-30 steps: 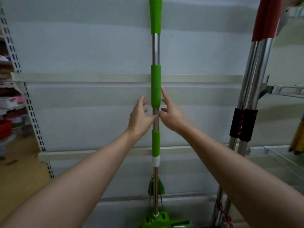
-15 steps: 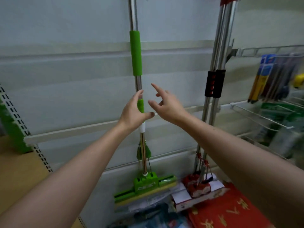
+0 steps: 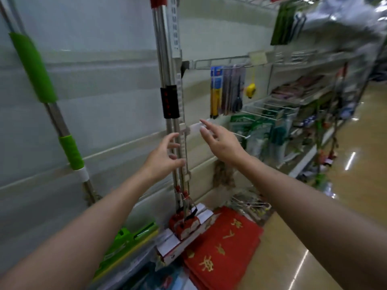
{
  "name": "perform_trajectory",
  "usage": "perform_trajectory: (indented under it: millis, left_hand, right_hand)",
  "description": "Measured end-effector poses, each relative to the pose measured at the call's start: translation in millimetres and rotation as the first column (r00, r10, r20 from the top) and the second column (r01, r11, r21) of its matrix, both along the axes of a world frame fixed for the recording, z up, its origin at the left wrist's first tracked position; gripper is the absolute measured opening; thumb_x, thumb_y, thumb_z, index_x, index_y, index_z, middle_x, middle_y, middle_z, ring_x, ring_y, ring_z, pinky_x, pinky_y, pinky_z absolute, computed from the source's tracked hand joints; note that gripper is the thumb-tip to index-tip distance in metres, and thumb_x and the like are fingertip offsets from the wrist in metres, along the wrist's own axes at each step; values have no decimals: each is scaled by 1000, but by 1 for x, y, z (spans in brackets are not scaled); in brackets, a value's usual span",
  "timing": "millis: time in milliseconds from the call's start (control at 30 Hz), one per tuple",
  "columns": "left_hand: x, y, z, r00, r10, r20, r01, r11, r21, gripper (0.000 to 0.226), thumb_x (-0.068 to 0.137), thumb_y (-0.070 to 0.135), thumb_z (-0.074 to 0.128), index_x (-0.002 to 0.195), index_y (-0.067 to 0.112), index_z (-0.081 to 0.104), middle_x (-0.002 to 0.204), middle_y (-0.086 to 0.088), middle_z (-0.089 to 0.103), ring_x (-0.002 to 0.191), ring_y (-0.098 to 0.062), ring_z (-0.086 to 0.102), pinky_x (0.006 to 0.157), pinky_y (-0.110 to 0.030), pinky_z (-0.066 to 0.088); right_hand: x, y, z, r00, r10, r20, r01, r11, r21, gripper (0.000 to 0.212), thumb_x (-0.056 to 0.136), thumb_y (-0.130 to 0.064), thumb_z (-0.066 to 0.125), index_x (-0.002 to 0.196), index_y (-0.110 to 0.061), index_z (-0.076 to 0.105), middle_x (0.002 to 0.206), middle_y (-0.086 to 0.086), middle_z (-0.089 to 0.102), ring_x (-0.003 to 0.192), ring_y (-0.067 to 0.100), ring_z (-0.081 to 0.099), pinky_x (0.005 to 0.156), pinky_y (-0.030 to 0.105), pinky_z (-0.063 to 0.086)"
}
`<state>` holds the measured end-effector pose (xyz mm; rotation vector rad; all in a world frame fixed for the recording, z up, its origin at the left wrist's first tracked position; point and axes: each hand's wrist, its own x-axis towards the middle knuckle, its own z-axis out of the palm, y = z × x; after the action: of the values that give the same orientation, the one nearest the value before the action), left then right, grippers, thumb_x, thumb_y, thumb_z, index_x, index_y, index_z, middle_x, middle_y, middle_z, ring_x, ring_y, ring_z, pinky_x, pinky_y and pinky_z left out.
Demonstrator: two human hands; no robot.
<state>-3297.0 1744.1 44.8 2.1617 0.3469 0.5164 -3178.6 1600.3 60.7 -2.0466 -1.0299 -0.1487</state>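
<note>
Two red-handled mops (image 3: pixel 165 65) with metal poles and black sleeves stand upright against a white shelf wall. My left hand (image 3: pixel 164 156) is stretched out just in front of their poles, fingers spread, holding nothing. My right hand (image 3: pixel 218 139) is spread open to the right of the poles, also holding nothing. A green-handled mop (image 3: pixel 35 68) leans at the far left, away from both hands; its green head (image 3: pixel 129 239) rests low on the floor shelf.
A red mat with gold characters (image 3: pixel 222 250) lies on the floor below. To the right, wire shelves (image 3: pixel 270 107) hold packaged goods, hanging tools and a yellow tape measure (image 3: pixel 250 90). A glossy aisle floor (image 3: pixel 354 185) runs along the right.
Both hands have let go of the green mop and moved right toward the red-handled mops. The view has swung to the right, so the green mop now sits at the left edge.
</note>
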Motion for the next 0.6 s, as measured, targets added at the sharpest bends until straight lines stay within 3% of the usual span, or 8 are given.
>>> perform_trajectory:
  millis: [200, 300, 500, 600]
  left_hand:
    - [108, -121, 5, 962, -270, -44, 273, 957, 96, 75, 78, 19, 76, 142, 22, 36, 127, -5, 52, 105, -22, 59, 90, -36, 51]
    - [162, -188, 7, 942, -335, -24, 335, 934, 120, 75, 78, 17, 77, 142, 19, 37, 128, -11, 55, 107, -23, 59, 94, -42, 50]
    - [255, -303, -4, 882, -469, -42, 470, 870, 150, 81, 78, 27, 75, 145, 22, 30, 136, -6, 52, 117, -20, 53, 94, -32, 46]
    - [295, -347, -14, 852, -521, -54, 523, 842, 131, 79, 79, 28, 75, 145, 21, 32, 139, -6, 48, 123, -20, 49, 96, -31, 44]
  right_hand:
    - [78, -146, -1, 973, -226, 49, 226, 974, -4, 46, 99, -43, 37, 139, -22, 47, 137, 5, 54, 127, 19, 47, 96, 24, 33]
    - [122, -221, -8, 940, -339, 37, 340, 938, -63, 51, 98, -49, 34, 141, -23, 44, 129, 8, 59, 121, 24, 51, 90, 28, 37]
    - [189, -354, -20, 868, -496, 11, 493, 861, -126, 54, 97, -50, 37, 143, -22, 41, 107, 3, 60, 101, 18, 54, 78, 29, 39]
    - [217, -402, -29, 837, -547, -12, 542, 832, -123, 56, 95, -54, 38, 143, -25, 40, 119, 7, 60, 107, 23, 55, 87, 35, 44]
